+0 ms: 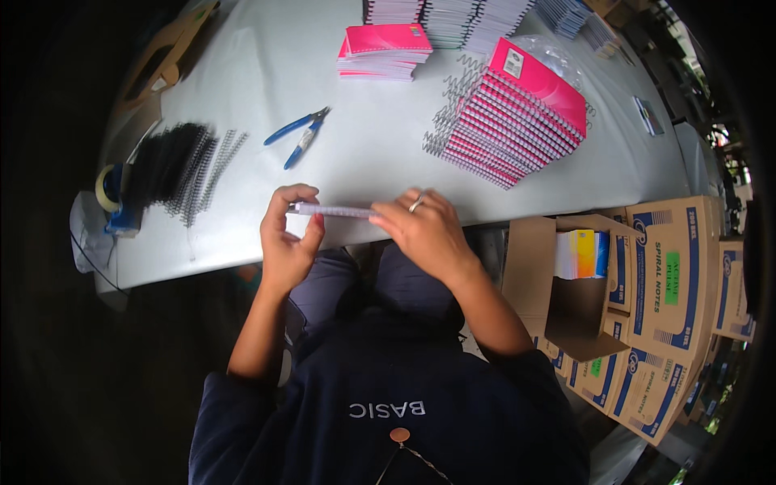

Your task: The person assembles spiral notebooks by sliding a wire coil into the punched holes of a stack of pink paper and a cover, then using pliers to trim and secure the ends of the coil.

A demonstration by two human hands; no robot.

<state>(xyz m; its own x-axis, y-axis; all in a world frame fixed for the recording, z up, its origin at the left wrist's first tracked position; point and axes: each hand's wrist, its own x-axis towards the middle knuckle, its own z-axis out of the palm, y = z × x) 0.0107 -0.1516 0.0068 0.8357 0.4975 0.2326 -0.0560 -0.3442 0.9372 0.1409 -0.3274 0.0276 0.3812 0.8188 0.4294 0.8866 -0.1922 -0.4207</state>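
Note:
Between my two hands, edge-on at the table's near edge, is a thin notebook (343, 211) with a pale punched edge; its covers cannot be seen. My left hand (289, 234) grips its left end, thumb below and fingers above. At the other end, my right hand (424, 230) is closed on it, a ring on one finger; the fingertips are slightly blurred. Beyond my hands lie blue-handled cutting pliers (299, 133) with their handles spread. To the right, a tall stack of pink spiral notebooks (517, 113) has wire ends sticking out of its sides.
At left lies a heap of dark binding coils (182, 166) beside a tape dispenser (121, 202). Unbound pink notebooks (384, 52) are piled at the back, with more bound stacks (453, 20) behind. An open carton (529, 275) and closed cartons (675, 275) stand at my right.

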